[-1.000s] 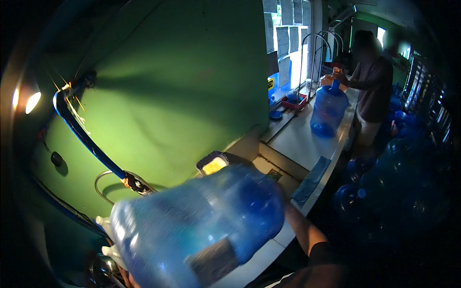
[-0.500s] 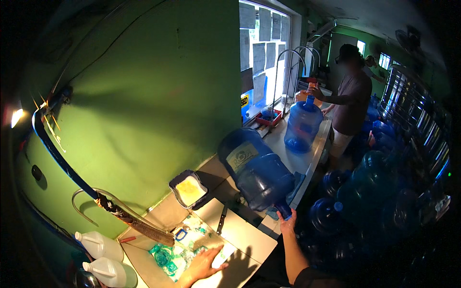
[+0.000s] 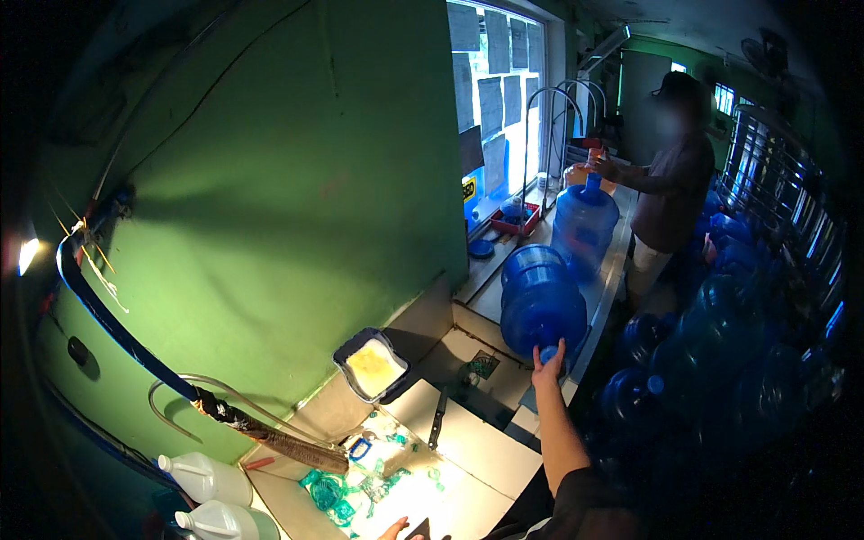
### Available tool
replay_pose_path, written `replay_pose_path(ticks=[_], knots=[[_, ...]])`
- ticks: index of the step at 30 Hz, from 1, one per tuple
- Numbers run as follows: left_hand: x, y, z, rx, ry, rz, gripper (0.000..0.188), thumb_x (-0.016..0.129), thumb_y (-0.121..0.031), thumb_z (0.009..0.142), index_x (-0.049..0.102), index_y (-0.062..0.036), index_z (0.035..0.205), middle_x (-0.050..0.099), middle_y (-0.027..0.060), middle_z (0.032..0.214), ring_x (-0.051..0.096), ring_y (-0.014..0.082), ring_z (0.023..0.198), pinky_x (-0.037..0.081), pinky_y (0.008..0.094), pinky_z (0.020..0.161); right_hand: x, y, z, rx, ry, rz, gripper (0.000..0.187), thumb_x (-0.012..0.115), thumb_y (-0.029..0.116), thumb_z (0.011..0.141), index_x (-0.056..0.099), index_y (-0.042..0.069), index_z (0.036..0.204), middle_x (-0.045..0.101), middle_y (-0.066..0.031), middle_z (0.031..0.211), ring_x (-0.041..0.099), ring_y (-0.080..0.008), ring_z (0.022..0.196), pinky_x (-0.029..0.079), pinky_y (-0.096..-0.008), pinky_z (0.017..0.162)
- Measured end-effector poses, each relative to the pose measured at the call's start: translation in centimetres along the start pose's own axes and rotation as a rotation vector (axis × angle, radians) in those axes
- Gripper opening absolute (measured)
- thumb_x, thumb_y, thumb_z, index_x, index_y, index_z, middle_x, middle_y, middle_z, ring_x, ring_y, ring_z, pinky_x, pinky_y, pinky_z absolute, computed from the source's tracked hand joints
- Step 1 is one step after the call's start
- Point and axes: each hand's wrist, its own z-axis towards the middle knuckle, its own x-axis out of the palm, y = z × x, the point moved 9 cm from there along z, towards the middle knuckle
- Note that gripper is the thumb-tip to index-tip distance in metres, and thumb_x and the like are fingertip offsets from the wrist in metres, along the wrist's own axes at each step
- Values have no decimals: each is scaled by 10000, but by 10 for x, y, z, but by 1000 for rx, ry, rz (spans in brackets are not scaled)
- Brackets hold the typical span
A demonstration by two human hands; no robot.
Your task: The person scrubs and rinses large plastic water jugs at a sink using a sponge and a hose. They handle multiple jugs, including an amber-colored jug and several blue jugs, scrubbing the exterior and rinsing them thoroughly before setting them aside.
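A big blue water jug [image 3: 543, 301] lies tilted on the counter, its neck pointing toward me. My right hand [image 3: 547, 362] has that neck, its fingers and thumb on either side of it. At the lower edge, only some fingertips of my left hand [image 3: 394, 529] show, spread apart over the lit tiled worktop, with nothing seen in them. Near that hand lie crumpled green plastic scraps [image 3: 328, 490] and a small blue-framed piece [image 3: 360, 449]. A black-handled knife [image 3: 438, 421] rests farther up on the tiles.
Another blue jug [image 3: 585, 220] stands upright behind mine, with a person [image 3: 670, 175] reaching over the counter beside it. A dark tub with yellowish contents [image 3: 373, 367] sits by the wall. White plastic jugs [image 3: 211, 479] are at lower left. Several jugs [image 3: 711, 360] crowd the right side.
The blue jug has swung away to the right and come down onto the counter, my right hand still at its neck. My left hand has drawn back toward the lower edge.
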Motion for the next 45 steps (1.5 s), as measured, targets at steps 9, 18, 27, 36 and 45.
replay_pose_path(ticks=[9, 18, 27, 36, 45], knots=[[7, 2, 1, 2, -8, -2, 748, 685, -507, 893, 480, -17, 1420, 578, 239, 1330, 544, 401, 1243, 397, 520, 1056, 160, 45, -30, 51, 478, 255, 774, 511, 514, 1009, 176, 85, 1559, 530, -209, 1365, 593, -400, 1133, 497, -512, 1039], [11, -1, 3, 24, 8, 12, 717, 699, -484, 888, 513, -5, 1387, 607, 237, 1286, 576, 397, 1197, 429, 498, 1022, -24, -80, -74, 405, 465, -383, 390, 586, 457, 976, 603, 119, 1168, 667, -89, 1006, 654, -243, 916, 528, -409, 803], [14, -1, 4, 35, 21, 14, 686, 712, -461, 882, 545, 7, 1355, 635, 235, 1242, 609, 394, 1152, 461, 476, 987, 3, 140, -69, -510, 616, -1002, 366, 709, 340, 926, 640, 74, 1167, 675, -45, 1000, 640, -173, 883, 518, -317, 799], [13, 1, -2, 45, 18, 19, 656, 725, -438, 877, 577, 19, 1323, 663, 232, 1198, 641, 390, 1106, 493, 454, 953, 91, 531, -139, -1998, -789, -1447, 818, 750, 530, 820, 418, 230, 1505, 333, -232, 1562, 293, -395, 1461, 250, -700, 1093], [13, 4, -13, 25, 11, 18, 626, 739, -415, 871, 610, 31, 1290, 692, 230, 1154, 673, 386, 1060, 525, 432, 918, 67, 610, -33, -1602, -294, -1550, 844, 766, 416, 867, 325, 108, 1517, 364, -249, 1515, 390, -419, 1386, 344, -568, 1117]])
